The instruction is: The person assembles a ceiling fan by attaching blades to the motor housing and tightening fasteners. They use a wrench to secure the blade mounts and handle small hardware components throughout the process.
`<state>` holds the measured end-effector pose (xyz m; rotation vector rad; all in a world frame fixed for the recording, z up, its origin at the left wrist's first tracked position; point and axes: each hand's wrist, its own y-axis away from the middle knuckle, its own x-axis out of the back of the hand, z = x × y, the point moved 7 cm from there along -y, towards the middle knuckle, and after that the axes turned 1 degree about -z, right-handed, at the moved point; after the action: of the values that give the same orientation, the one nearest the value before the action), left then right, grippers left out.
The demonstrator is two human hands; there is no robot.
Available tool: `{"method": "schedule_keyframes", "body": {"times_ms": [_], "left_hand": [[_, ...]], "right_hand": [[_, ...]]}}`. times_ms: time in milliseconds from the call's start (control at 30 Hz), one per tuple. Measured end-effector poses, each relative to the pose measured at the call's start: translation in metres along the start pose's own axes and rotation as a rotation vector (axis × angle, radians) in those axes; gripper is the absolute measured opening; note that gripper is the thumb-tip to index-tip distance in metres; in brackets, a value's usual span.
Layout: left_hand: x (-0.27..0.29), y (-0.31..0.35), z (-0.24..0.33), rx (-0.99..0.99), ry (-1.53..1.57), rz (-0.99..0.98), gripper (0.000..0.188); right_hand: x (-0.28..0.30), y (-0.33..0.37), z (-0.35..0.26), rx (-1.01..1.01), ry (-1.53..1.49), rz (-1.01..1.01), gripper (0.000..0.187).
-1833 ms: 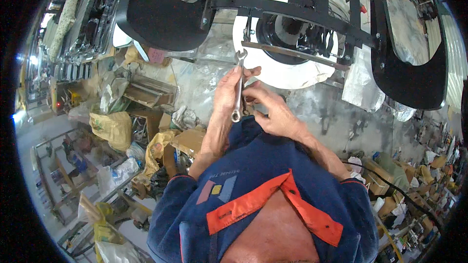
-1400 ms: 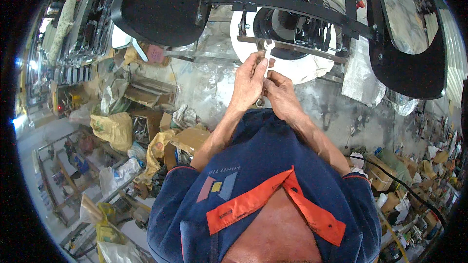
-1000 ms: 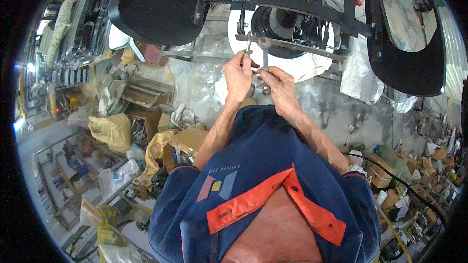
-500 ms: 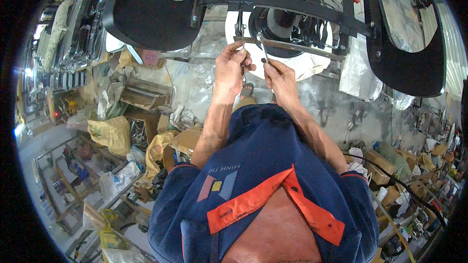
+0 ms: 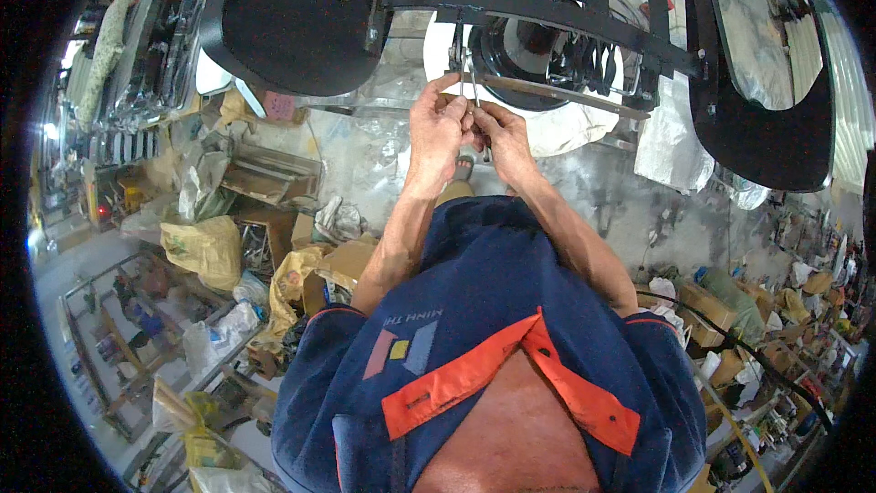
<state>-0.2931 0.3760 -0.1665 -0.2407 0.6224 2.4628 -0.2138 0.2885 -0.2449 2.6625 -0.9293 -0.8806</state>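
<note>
My left hand (image 5: pixel 436 139) is closed around a thin metal tool (image 5: pixel 461 80) that points up at a bolt bracket under the black metal frame (image 5: pixel 520 7); its kind is hard to make out. Close beside it, my right hand (image 5: pixel 507 141) grips a slim steel wrench (image 5: pixel 474 82), its upper end at the same bracket and its lower end showing under the fingers. The two hands nearly touch, and some fingertips are hidden. A flat metal bar (image 5: pixel 570 97) runs rightward from the bracket, just beyond my right hand.
Curved black panels flank the frame at left (image 5: pixel 274 41) and right (image 5: pixel 771 151). Beneath the frame lies a white round piece (image 5: pixel 566 132) with a shiny black round part (image 5: pixel 516 50). Sacks (image 5: pixel 203 242), cardboard boxes (image 5: pixel 703 306) and scrap crowd both sides of the floor.
My right hand has moved left, bringing the wrench to the bracket beside the left hand's tool. My left hand has shifted slightly right. The view has shifted a little.
</note>
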Motion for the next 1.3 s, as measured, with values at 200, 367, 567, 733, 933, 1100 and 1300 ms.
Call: {"method": "schedule_keyframes", "body": {"times_ms": [200, 367, 567, 733, 933, 1100, 1300], "left_hand": [[0.002, -0.002, -0.002, 0.025, 0.008, -0.01, 0.038], [0.008, -0.004, -0.001, -0.022, -0.128, 0.001, 0.037], [0.01, -0.003, 0.003, 0.004, -0.101, -0.017, 0.039], [0.016, -0.008, -0.005, -0.098, -0.21, -0.013, 0.037], [0.021, -0.015, -0.026, -0.225, -0.128, -0.04, 0.034], [0.016, -0.005, 0.004, -0.23, -0.15, -0.047, 0.032], [0.014, 0.0, 0.007, -0.468, -0.446, 0.027, 0.035]], "right_hand": [[-0.016, 0.006, -0.013, -0.004, 0.091, 0.048, 0.025], [-0.028, 0.016, -0.062, -0.019, 0.521, 0.115, 0.032], [-0.041, 0.013, -0.079, 0.041, 0.979, 0.113, 0.027], [-0.073, 0.027, -0.102, 0.323, 1.269, 0.177, 0.03], [-0.107, 0.043, -0.159, 0.492, 1.068, 0.154, 0.02], [-0.13, 0.054, -0.139, 0.861, 0.988, 0.124, 0.007], [-0.133, 0.033, -0.153, 1.045, 1.014, 0.156, 0.027]]}}
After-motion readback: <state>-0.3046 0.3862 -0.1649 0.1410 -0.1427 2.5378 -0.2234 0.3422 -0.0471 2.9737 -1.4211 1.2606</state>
